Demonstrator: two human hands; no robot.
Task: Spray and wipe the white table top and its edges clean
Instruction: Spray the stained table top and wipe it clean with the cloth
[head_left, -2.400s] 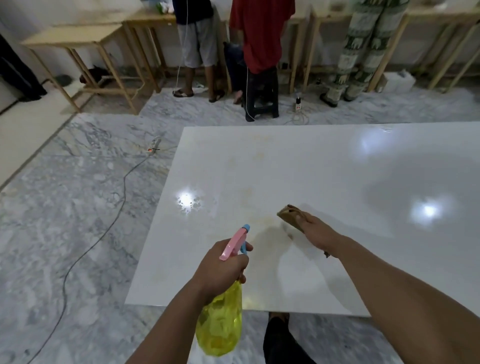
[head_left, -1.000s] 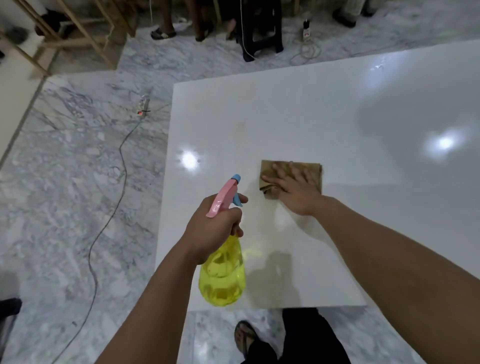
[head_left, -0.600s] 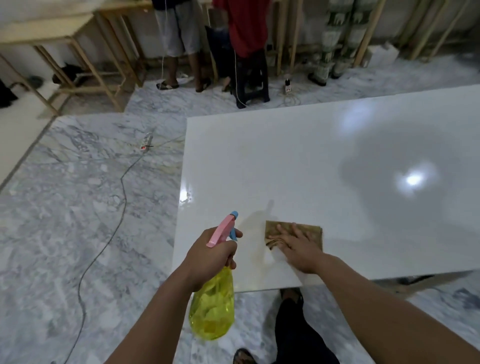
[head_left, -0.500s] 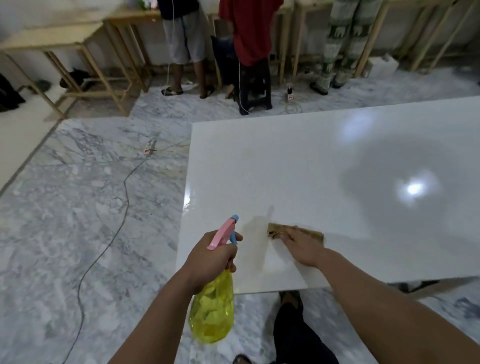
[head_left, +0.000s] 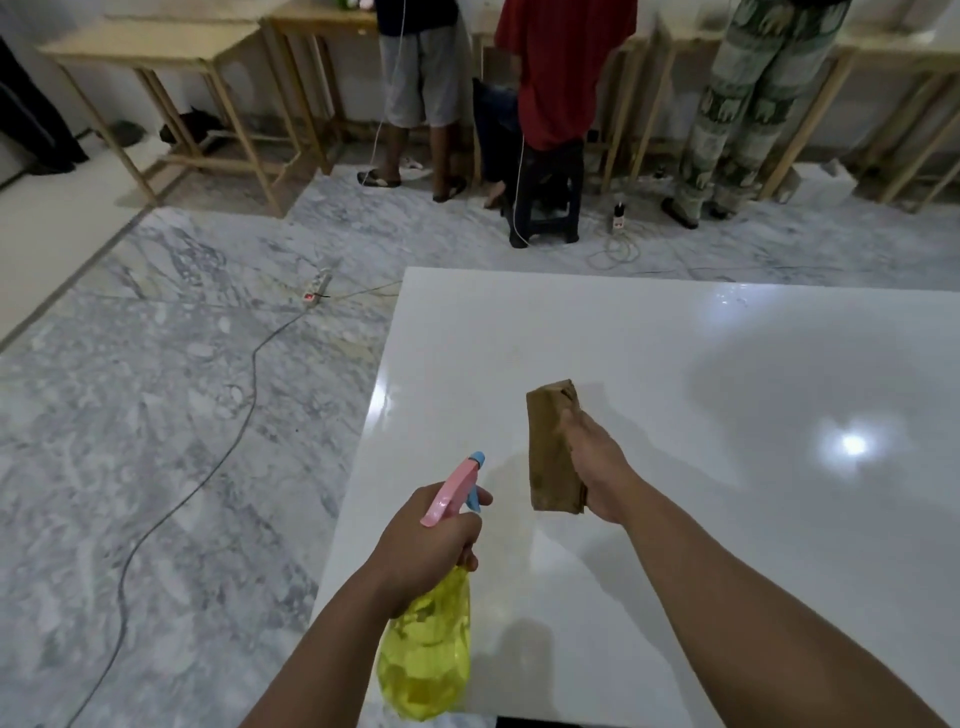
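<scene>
The glossy white table top fills the right half of the view, its left edge running down toward me. My left hand grips a yellow spray bottle by its pink trigger head, nozzle pointing forward over the table's near left corner. My right hand holds a folded brown cloth, turned on edge and raised off the surface, fingers wrapped around its right side.
Marble floor lies to the left, with a grey cable and a power strip. Three people stand at wooden benches along the far wall, beside a dark stool and another power strip.
My right hand has lifted the cloth from flat on the table near its front edge and turned it upright. The view has shifted, and the spray bottle stays in my left hand.
</scene>
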